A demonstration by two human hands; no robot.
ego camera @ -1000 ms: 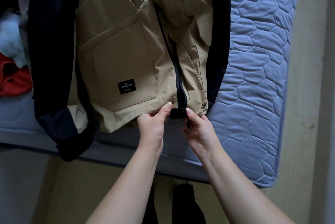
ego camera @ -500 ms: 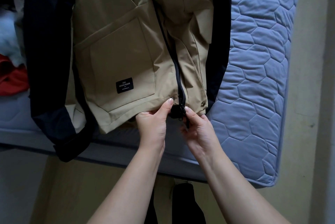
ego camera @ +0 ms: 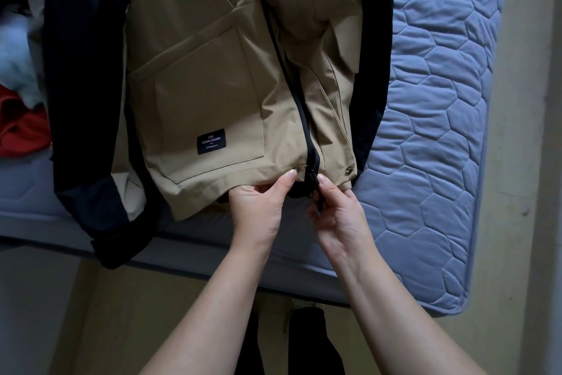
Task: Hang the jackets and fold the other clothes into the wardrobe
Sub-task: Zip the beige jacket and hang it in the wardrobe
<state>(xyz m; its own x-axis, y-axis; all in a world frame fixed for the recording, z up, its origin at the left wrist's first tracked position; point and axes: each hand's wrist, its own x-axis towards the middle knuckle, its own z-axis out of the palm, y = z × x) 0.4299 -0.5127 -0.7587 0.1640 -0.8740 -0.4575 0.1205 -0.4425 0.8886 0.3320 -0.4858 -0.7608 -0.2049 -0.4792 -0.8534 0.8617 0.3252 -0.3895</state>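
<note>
A tan jacket (ego camera: pixel 213 86) with dark navy sleeves lies front-up on the blue quilted mattress (ego camera: pixel 441 131), its hem toward me at the bed's near edge. A black zipper (ego camera: pixel 304 119) runs down its front. My left hand (ego camera: pixel 258 210) pinches the hem just left of the zipper's bottom end. My right hand (ego camera: pixel 337 216) pinches the zipper's lower end and pull on the right side. One navy sleeve (ego camera: pixel 85 162) hangs over the mattress edge at the left.
A red garment (ego camera: pixel 21 128) and a pale blue-white one (ego camera: pixel 15 52) lie on the bed at the far left. The mattress corner (ego camera: pixel 453 301) is at the lower right, with bare floor beyond. My dark trouser legs (ego camera: pixel 307 344) show below.
Both hands stay at the zipper's bottom end, shifting only slightly. The jacket sits a little further left and up in view.
</note>
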